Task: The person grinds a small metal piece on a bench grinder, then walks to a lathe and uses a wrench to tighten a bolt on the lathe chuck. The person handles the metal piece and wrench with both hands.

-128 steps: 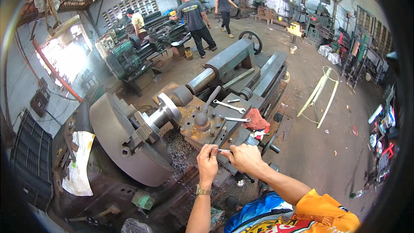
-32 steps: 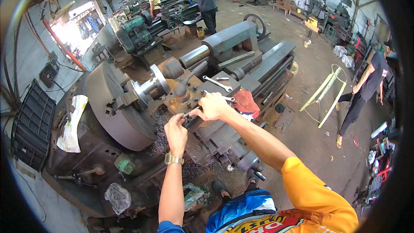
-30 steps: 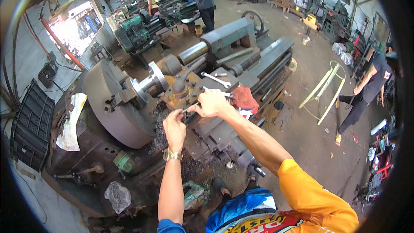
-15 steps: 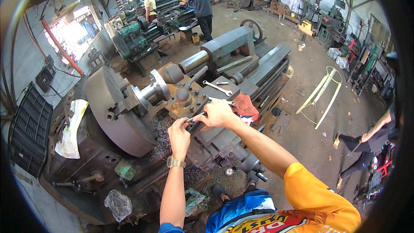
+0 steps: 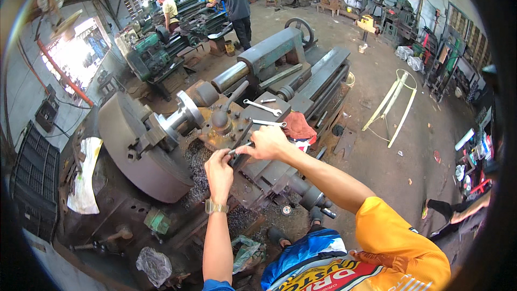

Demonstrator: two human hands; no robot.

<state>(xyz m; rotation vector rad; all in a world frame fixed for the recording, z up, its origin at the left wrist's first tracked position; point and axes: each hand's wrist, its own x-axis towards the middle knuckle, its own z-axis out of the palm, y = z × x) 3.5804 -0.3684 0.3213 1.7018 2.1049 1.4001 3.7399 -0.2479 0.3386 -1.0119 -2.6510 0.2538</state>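
Observation:
In front of the lathe's tool post [image 5: 221, 121], my two hands are close together over the carriage. My left hand [image 5: 219, 171] is closed, its fingertips pinching one end of a short, slim metal piece [image 5: 232, 152]. My right hand [image 5: 270, 143] is closed at the other end, with thumb and fingers bent around it. Its exact kind is too small to make out. Just beyond my right hand lie a combination wrench [image 5: 262, 108], a second wrench [image 5: 269, 123] and a red rag [image 5: 299, 125]. A steel flanged workpiece [image 5: 186, 109] is clamped in the big chuck [image 5: 142, 151].
Metal chips [image 5: 199, 175] cover the area below the chuck. The tailstock [image 5: 277, 51] stands beyond the tool post, and a handwheel crank [image 5: 318, 199] sticks out near my right forearm. A pale metal frame [image 5: 396, 108] is on the floor at right. Two people work at another lathe [image 5: 156, 54].
The view has shifted slightly, while both hands stay together on the slim metal piece. At the lower right, another person has moved mostly out of view.

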